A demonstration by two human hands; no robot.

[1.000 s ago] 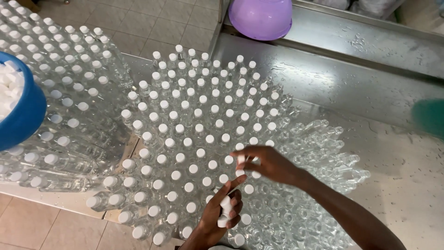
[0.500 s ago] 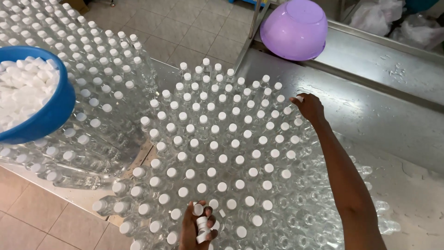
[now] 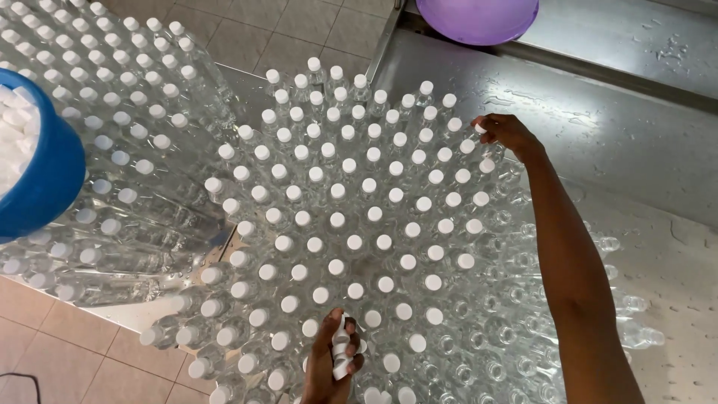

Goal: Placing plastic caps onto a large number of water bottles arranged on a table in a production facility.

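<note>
Outstretched, right hand [image 3: 507, 133] pinches a cap [image 3: 480, 129]; left hand [image 3: 333, 359] cups caps [image 3: 342, 350].

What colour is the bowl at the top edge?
Purple bowl, seen in the head view.

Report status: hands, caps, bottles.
Left hand holds a bunch of white caps. Right hand sets a cap on a far-edge bottle. Nothing blocking.

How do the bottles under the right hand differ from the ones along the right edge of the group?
The bottles by the right hand wear white caps; the right-edge bottles have open mouths. The capped bottles fill most of the cluster; the uncapped bottles form a narrower strip. Both are clear plastic, standing packed together on the wet metal table.
</note>
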